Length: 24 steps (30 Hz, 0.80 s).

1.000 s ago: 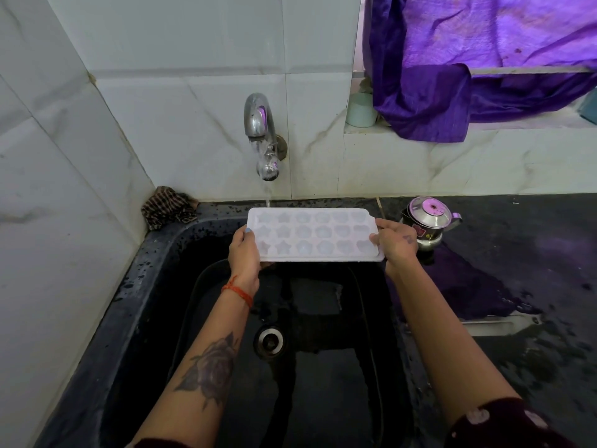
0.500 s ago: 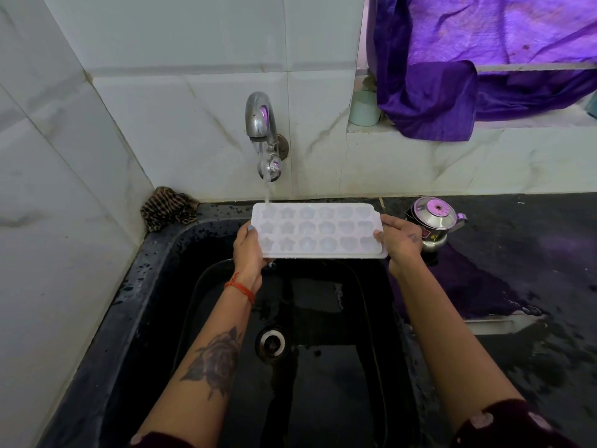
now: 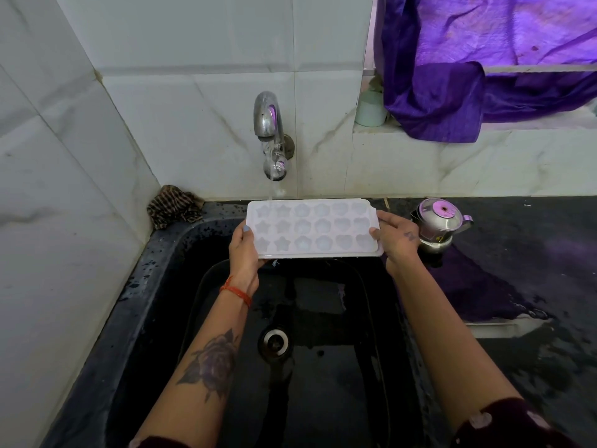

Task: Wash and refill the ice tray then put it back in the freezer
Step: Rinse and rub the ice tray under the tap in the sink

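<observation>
A white ice tray (image 3: 311,227) with star, flower and heart shaped cells is held level over the black sink (image 3: 168,253). My left hand (image 3: 244,250) grips its left end, thumb on top. My right hand (image 3: 399,237) holds its right end. A thin stream of water falls from the steel tap (image 3: 269,134) onto the tray's far left corner.
A checked cloth (image 3: 172,205) lies at the sink's back left corner. A small steel kettle (image 3: 439,224) stands on the wet black counter right of the tray. A purple cloth (image 3: 484,76) hangs over the ledge, beside a pale cup (image 3: 371,109). The drain (image 3: 275,341) is below.
Both hands have raised the tray and pushed it back toward the wall, so the water stream now lands on its far left corner.
</observation>
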Tool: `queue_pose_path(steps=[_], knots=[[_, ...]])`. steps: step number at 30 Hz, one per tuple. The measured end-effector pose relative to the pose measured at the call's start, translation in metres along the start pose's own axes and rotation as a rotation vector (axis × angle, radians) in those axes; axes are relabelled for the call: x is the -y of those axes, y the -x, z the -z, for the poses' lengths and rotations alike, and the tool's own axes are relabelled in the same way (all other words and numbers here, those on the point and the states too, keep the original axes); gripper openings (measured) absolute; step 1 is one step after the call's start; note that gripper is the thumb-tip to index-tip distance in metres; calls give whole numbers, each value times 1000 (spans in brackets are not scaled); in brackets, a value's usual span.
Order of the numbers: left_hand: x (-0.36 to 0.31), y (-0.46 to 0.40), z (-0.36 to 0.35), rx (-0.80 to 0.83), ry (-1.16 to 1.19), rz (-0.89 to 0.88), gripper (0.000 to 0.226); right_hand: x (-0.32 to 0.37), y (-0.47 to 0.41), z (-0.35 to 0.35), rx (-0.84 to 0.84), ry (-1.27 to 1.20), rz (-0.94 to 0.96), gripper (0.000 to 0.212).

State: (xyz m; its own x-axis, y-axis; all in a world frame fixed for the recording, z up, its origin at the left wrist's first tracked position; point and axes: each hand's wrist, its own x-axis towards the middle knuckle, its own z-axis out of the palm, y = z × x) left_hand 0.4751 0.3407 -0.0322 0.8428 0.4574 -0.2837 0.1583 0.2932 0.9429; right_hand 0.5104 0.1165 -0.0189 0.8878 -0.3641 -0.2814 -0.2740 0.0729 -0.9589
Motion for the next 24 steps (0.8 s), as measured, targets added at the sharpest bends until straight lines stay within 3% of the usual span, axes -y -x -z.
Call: queue_pose_path(steps=[12,24], knots=[[-1,-5,18,-23,0,-33,31,-1,1,-16,64,-2,4,43],[-5,-14,49,-168,-10,-30,30,-6,12,-44,131,72,-8,41]])
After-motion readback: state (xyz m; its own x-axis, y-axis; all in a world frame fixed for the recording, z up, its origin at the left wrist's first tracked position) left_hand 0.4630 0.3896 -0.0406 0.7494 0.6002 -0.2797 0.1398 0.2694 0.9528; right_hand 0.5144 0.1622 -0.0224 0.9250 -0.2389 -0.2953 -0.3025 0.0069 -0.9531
